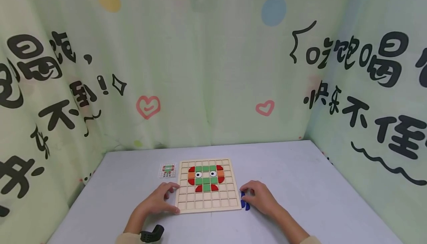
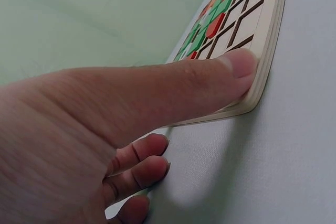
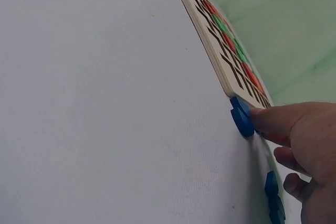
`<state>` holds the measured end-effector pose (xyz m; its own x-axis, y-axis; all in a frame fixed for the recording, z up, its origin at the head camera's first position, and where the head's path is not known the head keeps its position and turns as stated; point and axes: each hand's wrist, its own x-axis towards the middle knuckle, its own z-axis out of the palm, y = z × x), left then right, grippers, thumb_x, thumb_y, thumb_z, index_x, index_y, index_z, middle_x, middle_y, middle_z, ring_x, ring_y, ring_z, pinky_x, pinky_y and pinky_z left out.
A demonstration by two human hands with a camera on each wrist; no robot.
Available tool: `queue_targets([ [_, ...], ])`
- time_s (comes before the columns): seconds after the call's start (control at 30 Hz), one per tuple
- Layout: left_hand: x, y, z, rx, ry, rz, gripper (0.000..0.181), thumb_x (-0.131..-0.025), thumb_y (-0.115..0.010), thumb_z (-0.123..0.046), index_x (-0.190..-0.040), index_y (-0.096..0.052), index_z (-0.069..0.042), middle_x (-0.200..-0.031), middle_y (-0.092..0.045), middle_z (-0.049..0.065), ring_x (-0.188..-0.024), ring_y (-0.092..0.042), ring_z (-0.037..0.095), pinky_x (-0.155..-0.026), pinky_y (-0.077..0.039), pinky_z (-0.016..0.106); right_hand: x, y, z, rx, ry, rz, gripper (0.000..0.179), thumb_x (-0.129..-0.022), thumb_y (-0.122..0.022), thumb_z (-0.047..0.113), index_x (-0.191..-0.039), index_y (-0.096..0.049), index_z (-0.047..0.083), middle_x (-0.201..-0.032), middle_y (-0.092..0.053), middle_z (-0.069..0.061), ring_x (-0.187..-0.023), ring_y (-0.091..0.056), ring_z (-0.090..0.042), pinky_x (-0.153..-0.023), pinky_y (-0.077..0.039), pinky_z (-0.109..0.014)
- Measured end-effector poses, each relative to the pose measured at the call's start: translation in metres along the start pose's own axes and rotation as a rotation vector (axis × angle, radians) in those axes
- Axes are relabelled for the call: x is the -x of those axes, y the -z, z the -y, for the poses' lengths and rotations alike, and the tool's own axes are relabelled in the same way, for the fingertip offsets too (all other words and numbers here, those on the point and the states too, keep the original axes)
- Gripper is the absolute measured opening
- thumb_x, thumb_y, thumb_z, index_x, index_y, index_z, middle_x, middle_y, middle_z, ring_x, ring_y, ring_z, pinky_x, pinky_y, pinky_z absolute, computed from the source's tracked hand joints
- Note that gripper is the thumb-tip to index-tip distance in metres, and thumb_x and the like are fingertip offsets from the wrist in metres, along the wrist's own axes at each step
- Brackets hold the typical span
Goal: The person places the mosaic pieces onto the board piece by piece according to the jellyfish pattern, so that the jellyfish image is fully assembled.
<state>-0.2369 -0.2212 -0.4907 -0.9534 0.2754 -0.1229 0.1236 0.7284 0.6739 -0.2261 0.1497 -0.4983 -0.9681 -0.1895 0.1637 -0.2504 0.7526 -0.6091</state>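
Observation:
A square wooden grid board (image 1: 212, 204) lies on the table, with red, green, orange and eye-marked tiles (image 1: 207, 179) set in its upper middle. My left hand (image 1: 156, 200) is at its left side, the straight thumb (image 2: 210, 80) pressing the near left corner and a fingertip at the edge higher up. Beyond the right edge, my right hand (image 1: 262, 199) pinches a blue piece (image 3: 243, 120) between thumb and fingers, close by the board's near right corner. More blue pieces (image 3: 273, 198) lie under the curled fingers, partly hidden in the head view.
A small pattern card (image 1: 167, 170) with a red and green figure lies left of the board's far corner. The white table (image 1: 283, 162) reaches back to a printed curtain (image 1: 207, 70), which also hangs along both sides. A black band (image 1: 152, 233) is on the left wrist.

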Motion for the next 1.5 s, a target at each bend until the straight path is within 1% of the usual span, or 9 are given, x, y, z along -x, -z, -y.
queue_targets([
  [0.3,-0.002,-0.001,-0.001,0.015,-0.045,0.009,0.075,-0.061,-0.091,-0.027,-0.127,-0.056,-0.018,-0.108,-0.05,0.004,-0.091,-0.043,0.018,-0.073,-0.038,0.029,-0.003,-0.003,0.001,0.011,-0.004,-0.033,0.017,-0.076,-0.078,0.009,-0.088,-0.073,0.021,-0.089,-0.067,0.01,-0.078,-0.048,-0.008,-0.067,-0.042,-0.021],
  [0.53,0.002,0.001,0.0,0.006,-0.038,0.003,0.075,-0.061,-0.092,-0.027,-0.127,-0.056,-0.019,-0.109,-0.05,0.004,-0.092,-0.043,0.019,-0.073,-0.039,0.029,-0.003,-0.006,0.005,-0.003,-0.012,-0.044,0.016,-0.076,-0.075,0.006,-0.086,-0.071,0.018,-0.083,-0.063,0.007,-0.077,-0.047,-0.009,-0.066,-0.041,-0.021],
  [0.67,0.004,0.0,0.001,0.012,-0.036,0.007,0.076,-0.06,-0.091,-0.026,-0.127,-0.056,-0.018,-0.109,-0.051,0.004,-0.091,-0.044,0.019,-0.073,-0.039,0.029,-0.003,-0.008,0.004,0.01,-0.047,-0.075,0.017,-0.076,-0.075,0.006,-0.087,-0.069,0.019,-0.084,-0.062,0.008,-0.079,-0.047,-0.01,-0.068,-0.043,-0.023],
  [0.77,0.005,-0.001,0.002,0.002,-0.018,0.007,0.076,-0.06,-0.092,-0.027,-0.127,-0.056,-0.02,-0.109,-0.051,0.003,-0.092,-0.044,0.018,-0.073,-0.04,0.028,-0.004,-0.009,0.007,0.007,-0.045,-0.094,0.018,-0.077,-0.076,0.007,-0.088,-0.069,0.02,-0.087,-0.063,0.009,-0.08,-0.048,-0.009,-0.068,-0.043,-0.022],
  [0.83,0.005,-0.001,0.002,0.001,-0.008,0.004,0.076,-0.061,-0.092,-0.027,-0.127,-0.056,-0.02,-0.109,-0.051,0.002,-0.092,-0.044,0.018,-0.073,-0.04,0.028,-0.004,-0.011,0.011,-0.009,-0.031,-0.09,0.018,-0.078,-0.076,0.007,-0.088,-0.068,0.02,-0.087,-0.064,0.009,-0.08,-0.048,-0.01,-0.066,-0.043,-0.022],
  [1.0,0.002,0.002,0.0,0.002,-0.019,0.0,0.076,-0.061,-0.091,-0.027,-0.128,-0.055,-0.019,-0.109,-0.05,0.003,-0.092,-0.044,0.018,-0.073,-0.04,0.029,-0.008,-0.017,0.027,-0.047,-0.014,-0.051,0.015,-0.079,-0.075,0.01,-0.087,-0.068,0.02,-0.088,-0.063,0.01,-0.081,-0.048,-0.01,-0.065,-0.043,-0.019],
  [1.13,0.001,0.003,0.001,0.01,-0.017,0.0,0.075,-0.062,-0.091,-0.027,-0.128,-0.056,-0.02,-0.108,-0.05,0.002,-0.091,-0.043,0.017,-0.073,-0.039,0.029,-0.011,-0.027,0.038,-0.067,0.003,-0.028,0.013,-0.079,-0.072,0.008,-0.086,-0.069,0.019,-0.086,-0.063,0.009,-0.08,-0.047,-0.01,-0.065,-0.042,-0.019],
  [1.3,0.0,0.004,0.002,0.016,-0.014,0.003,0.076,-0.063,-0.091,-0.027,-0.129,-0.055,-0.019,-0.108,-0.05,0.002,-0.092,-0.043,0.017,-0.073,-0.039,0.029,-0.017,-0.037,0.05,-0.101,0.065,-0.006,0.012,-0.078,-0.072,0.007,-0.085,-0.07,0.017,-0.086,-0.065,0.007,-0.081,-0.047,-0.011,-0.067,-0.043,-0.021],
  [1.5,-0.001,0.002,0.003,0.006,-0.019,-0.005,0.075,-0.063,-0.091,-0.027,-0.128,-0.056,-0.019,-0.107,-0.049,0.001,-0.091,-0.042,0.016,-0.072,-0.038,0.029,-0.022,-0.047,0.056,-0.088,0.112,0.034,0.011,-0.081,-0.073,0.008,-0.085,-0.07,0.018,-0.092,-0.068,0.007,-0.085,-0.049,-0.01,-0.071,-0.047,-0.021],
])
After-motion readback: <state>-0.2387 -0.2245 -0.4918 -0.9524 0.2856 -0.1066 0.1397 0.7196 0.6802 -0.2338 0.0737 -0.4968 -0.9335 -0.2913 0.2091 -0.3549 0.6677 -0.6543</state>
